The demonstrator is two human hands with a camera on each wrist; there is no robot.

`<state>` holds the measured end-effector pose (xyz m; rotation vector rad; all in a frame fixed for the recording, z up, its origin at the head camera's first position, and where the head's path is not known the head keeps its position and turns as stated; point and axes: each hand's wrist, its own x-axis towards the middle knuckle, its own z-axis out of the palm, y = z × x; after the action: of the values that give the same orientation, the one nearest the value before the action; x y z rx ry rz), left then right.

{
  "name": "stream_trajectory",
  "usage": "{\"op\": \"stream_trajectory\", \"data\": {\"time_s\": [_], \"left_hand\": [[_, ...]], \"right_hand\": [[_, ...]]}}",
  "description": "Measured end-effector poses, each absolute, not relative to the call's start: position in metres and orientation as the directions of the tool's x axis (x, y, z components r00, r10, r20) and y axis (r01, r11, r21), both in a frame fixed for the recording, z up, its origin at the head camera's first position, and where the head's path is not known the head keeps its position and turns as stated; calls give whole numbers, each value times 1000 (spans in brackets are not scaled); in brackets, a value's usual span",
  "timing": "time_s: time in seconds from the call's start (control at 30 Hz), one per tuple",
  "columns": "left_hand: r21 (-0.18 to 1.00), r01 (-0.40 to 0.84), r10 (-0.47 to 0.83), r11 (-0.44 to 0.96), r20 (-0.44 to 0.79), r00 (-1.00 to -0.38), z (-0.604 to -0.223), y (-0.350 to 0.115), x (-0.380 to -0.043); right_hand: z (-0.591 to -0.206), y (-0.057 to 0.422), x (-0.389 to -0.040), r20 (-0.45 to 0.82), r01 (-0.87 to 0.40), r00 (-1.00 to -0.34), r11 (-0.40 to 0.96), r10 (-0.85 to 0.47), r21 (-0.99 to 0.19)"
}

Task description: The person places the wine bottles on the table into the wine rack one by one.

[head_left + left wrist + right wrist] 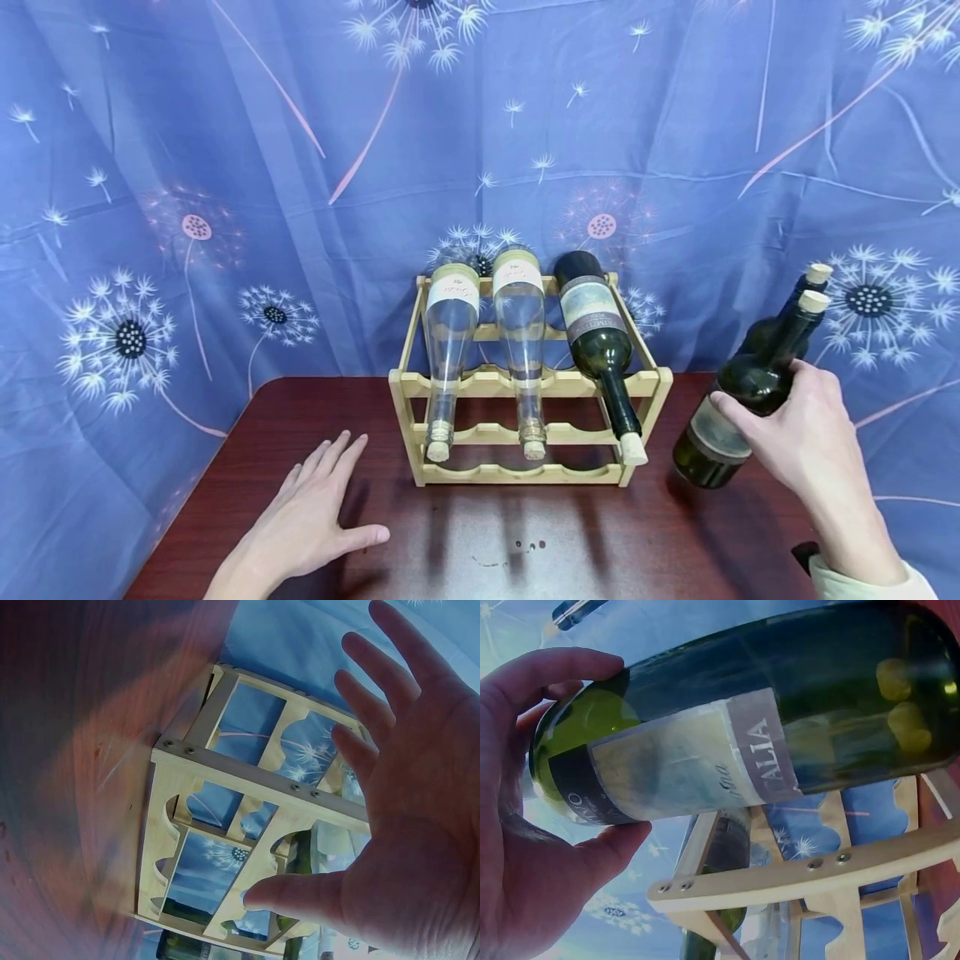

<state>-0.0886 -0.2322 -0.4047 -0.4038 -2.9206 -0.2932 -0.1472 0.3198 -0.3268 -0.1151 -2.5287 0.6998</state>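
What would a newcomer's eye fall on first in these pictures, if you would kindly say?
Most likely the pale wooden rack near the middle of the head view, with two clear bottles and one dark bottle lying necks-forward on top. Next comes the right hand, gripping a tilted green bottle to the right of the rack. Behind it all hangs a blue curtain printed with big dandelions.

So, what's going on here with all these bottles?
A person's right hand holds a dark corked bottle, tilted, right of a wooden rack; another dark bottle shows behind that bottle. The left hand, fingers spread, holds nothing on the rack's other side. Two clear bottles and a green-glass bottle lie on the rack's top tier, corks toward the person.
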Motion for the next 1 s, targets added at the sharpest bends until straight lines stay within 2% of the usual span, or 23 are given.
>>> {"op": "stream_trajectory", "data": {"time_s": [0.67, 1.0], "left_hand": [[169, 283, 249, 944, 195, -948, -403, -229, -87], [164, 277, 247, 947, 182, -952, -402, -226, -85]], "right_hand": [[-335, 328, -131, 228, 27, -951, 789, 210, -613], [-344, 328, -129, 165, 29, -971, 770, 173, -637]]}}
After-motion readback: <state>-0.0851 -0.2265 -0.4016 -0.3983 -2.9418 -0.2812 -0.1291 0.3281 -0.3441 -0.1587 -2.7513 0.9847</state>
